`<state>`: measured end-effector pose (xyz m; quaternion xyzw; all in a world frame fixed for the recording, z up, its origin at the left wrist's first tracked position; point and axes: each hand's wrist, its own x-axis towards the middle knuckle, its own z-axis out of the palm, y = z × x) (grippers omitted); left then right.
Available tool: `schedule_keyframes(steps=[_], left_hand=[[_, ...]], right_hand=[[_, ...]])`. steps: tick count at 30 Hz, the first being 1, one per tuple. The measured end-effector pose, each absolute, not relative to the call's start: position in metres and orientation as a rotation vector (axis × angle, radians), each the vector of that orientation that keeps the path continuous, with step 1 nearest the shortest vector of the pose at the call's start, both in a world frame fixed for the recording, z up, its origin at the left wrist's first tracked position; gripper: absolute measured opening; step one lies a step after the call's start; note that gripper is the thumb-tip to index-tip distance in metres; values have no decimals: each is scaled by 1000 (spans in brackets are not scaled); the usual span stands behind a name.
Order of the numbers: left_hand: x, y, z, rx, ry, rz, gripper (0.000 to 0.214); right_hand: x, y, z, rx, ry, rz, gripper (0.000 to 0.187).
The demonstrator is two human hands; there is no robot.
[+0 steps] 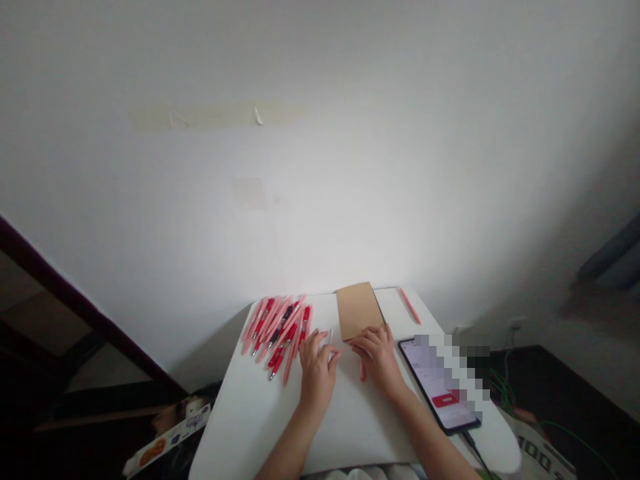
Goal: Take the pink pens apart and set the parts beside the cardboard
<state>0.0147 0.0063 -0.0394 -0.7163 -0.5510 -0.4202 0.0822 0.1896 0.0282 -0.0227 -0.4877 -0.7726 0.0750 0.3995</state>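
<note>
My left hand (pixel 317 370) is over the middle of the small white table, its fingers bent around what looks like a pink pen part (pixel 323 333). Beside its fingertips is a thin whitish stick (pixel 331 336), perhaps a pen refill. My right hand (pixel 376 355) curls at the near edge of a brown cardboard piece (pixel 361 310). A short pink-red pen piece (pixel 363 371) sticks out below its fingers, partly hidden by the hand. Between the two hands, a small pink tip shows at the fingertips. A heap of pink and red pens (pixel 280 330), with dark ones among them, lies left of my left hand.
One pink pen (pixel 410 306) lies alone at the table's back right. A phone (pixel 440 387) with its screen lit and a cable (pixel 475 448) plugged in lies right of my right arm. The white table (pixel 350 427) stands against a pale wall (pixel 320 200).
</note>
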Motion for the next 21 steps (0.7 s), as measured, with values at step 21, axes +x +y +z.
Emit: schedule_keyframes(steps=[21], left_hand=[[19, 7, -41, -2197, -1636, -1350, 8]], right_hand=[[190, 27, -23, -1255, -2016, 275, 13]])
